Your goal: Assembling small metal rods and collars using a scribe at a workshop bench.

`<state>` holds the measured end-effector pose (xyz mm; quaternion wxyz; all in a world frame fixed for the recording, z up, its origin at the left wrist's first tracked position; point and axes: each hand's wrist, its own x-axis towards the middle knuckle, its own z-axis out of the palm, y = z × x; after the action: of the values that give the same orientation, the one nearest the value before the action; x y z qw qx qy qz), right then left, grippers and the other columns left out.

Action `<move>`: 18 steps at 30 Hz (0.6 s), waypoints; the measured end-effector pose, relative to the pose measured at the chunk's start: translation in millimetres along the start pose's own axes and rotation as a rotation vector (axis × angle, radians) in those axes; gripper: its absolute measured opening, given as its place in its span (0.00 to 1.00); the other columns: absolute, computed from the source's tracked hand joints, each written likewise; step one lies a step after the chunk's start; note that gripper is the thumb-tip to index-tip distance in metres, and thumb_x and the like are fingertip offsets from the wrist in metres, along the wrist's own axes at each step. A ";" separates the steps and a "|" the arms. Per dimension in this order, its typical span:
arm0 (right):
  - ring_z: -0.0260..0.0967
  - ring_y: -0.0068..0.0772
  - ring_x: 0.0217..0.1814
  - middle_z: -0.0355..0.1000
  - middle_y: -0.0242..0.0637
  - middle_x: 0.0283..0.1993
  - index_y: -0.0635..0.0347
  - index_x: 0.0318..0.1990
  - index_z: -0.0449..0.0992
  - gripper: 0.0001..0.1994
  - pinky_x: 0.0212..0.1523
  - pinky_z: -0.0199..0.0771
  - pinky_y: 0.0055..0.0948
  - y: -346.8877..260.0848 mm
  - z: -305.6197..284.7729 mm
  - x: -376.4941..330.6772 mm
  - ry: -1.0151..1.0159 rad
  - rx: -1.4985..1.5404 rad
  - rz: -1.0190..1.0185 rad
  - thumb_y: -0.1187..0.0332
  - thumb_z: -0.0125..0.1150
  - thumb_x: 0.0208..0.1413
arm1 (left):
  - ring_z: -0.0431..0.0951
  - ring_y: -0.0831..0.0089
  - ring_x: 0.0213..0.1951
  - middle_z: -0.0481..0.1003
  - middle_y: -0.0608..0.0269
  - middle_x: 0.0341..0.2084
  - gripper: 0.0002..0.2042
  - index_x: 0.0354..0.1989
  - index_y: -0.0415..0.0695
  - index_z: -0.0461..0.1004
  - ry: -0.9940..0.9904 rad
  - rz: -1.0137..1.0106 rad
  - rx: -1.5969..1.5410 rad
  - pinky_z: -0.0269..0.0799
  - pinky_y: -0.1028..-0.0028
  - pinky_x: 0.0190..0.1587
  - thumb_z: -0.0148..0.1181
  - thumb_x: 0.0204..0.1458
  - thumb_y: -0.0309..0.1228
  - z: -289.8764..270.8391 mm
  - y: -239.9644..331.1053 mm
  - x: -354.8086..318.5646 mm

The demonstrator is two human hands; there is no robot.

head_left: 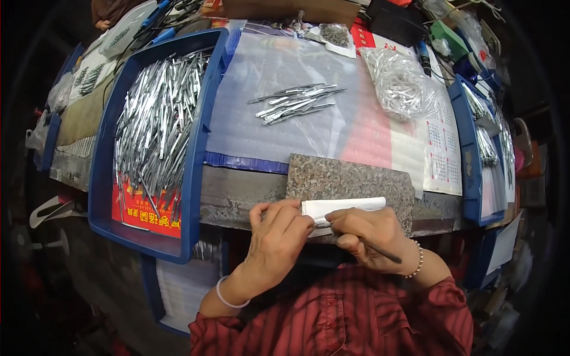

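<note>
My right hand (368, 233) is closed around a dark slender tool (385, 251), whose rear end sticks out below the palm. Its working tip is hard to make out near the left fingertips. My left hand (276, 237) has its fingers pinched together at the left end of a folded white pad (344, 206), possibly with a small metal piece between them. The pad lies on a speckled stone slab (350, 175) at the bench's front edge. A small loose pile of slim silvery metal strips (297, 102) rests on the plastic-covered bench beyond the slab.
On the left stands a blue tray (199, 127) heaped with silvery strips (160, 118). A clear plastic bag of small pale parts (401, 86) sits at the back right. Another blue tray (472, 148) holds more strips at the right. A small bag of tiny parts (334, 35) lies at the back.
</note>
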<state>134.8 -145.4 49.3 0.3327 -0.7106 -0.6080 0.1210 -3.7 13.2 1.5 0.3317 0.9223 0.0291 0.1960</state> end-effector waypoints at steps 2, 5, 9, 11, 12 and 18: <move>0.76 0.40 0.28 0.75 0.43 0.34 0.62 0.34 0.73 0.08 0.23 0.75 0.30 -6.1 -6.0 0.0 0.155 0.049 -0.061 0.68 0.64 0.50 | 0.74 0.60 0.46 0.72 0.63 0.31 0.10 0.35 0.45 0.74 0.011 0.010 0.018 0.58 0.61 0.49 0.65 0.44 0.23 2.5 -1.5 -1.2; 0.76 0.40 0.29 0.76 0.42 0.36 0.62 0.35 0.74 0.09 0.24 0.76 0.30 -29.0 -11.5 3.2 0.310 -0.013 -0.157 0.68 0.64 0.50 | 0.73 0.62 0.47 0.70 0.62 0.33 0.09 0.36 0.45 0.71 0.010 0.025 0.039 0.57 0.59 0.50 0.60 0.45 0.24 -0.2 -1.9 -8.1; 0.68 0.41 0.20 0.67 0.37 0.24 0.58 0.29 0.69 0.12 0.18 0.66 0.36 -2.9 18.8 12.6 0.082 0.083 -0.049 0.61 0.61 0.56 | 0.73 0.62 0.48 0.70 0.62 0.34 0.09 0.37 0.44 0.72 -0.033 0.025 0.008 0.57 0.60 0.51 0.59 0.45 0.23 -5.7 0.3 -4.9; 0.67 0.42 0.20 0.65 0.38 0.23 0.59 0.29 0.69 0.12 0.18 0.66 0.36 -2.9 16.9 12.8 0.078 0.119 -0.001 0.62 0.61 0.56 | 0.73 0.62 0.48 0.70 0.63 0.33 0.09 0.36 0.44 0.73 -0.022 0.032 0.012 0.58 0.60 0.51 0.60 0.46 0.23 -4.7 -3.9 -1.9; 0.67 0.42 0.20 0.65 0.38 0.23 0.59 0.29 0.69 0.12 0.18 0.66 0.36 -2.7 15.9 11.8 0.080 0.119 -0.006 0.62 0.61 0.56 | 0.73 0.63 0.47 0.70 0.63 0.33 0.09 0.36 0.45 0.73 -0.014 0.026 0.015 0.58 0.61 0.51 0.61 0.45 0.23 -4.3 -4.7 -2.8; 0.78 0.42 0.35 0.75 0.47 0.37 0.64 0.41 0.74 0.11 0.31 0.78 0.31 -17.4 -17.7 6.9 0.124 0.130 0.027 0.70 0.62 0.52 | 0.74 0.61 0.45 0.71 0.62 0.31 0.09 0.35 0.45 0.73 0.024 0.023 0.022 0.59 0.62 0.50 0.63 0.45 0.23 -3.6 -4.9 -5.4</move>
<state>132.9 -144.0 74.9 0.4138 -0.7018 -0.5673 0.1205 -9.7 18.2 -0.9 0.3191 0.9237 0.0245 0.2106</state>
